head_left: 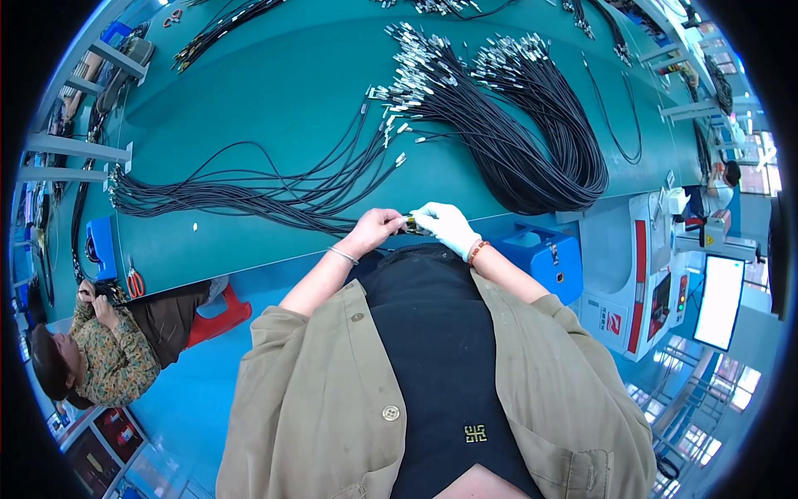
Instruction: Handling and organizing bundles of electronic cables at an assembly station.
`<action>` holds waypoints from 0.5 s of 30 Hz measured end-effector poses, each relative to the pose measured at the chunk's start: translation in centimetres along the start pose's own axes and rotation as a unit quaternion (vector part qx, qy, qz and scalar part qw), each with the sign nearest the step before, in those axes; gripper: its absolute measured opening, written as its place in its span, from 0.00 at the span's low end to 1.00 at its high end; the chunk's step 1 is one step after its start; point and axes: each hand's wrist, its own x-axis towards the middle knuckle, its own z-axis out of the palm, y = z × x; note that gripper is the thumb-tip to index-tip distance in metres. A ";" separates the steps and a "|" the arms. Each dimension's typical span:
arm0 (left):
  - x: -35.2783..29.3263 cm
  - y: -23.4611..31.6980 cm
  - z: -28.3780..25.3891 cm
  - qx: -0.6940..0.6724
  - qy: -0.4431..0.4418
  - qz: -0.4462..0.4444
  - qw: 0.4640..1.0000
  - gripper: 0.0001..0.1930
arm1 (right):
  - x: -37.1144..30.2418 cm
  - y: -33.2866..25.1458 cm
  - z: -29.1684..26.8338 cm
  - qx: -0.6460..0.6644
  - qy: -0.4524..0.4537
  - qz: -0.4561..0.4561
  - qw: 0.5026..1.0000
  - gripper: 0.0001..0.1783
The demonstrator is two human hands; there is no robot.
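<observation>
At frame centre, left hand and gloved right hand pinch a small yellow-black part; a light, steady grip seems advisable.

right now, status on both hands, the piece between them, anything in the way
Left hand bare, right hand gloved; both holding dark-and-yellow piece, partly hidden. Black cables beyond; nothing visibly blocking.

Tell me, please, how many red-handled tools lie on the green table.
2: a red-handled tool beside the blue holder, near left; a second tool at the far left. Others may be hidden under the cables.
</observation>
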 end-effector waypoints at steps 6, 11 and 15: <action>0.1 -0.2 1.0 0.129 0.129 0.107 0.977 0.10 | -0.3 -0.1 0.3 0.098 0.024 0.050 0.994 0.14; 0.5 0.0 0.3 0.124 0.075 0.111 0.983 0.10 | -0.5 -0.2 0.2 0.237 0.015 0.095 0.967 0.15; 0.4 0.3 0.1 0.107 0.055 0.087 0.989 0.10 | -0.6 -0.1 0.3 0.150 0.032 0.062 0.986 0.14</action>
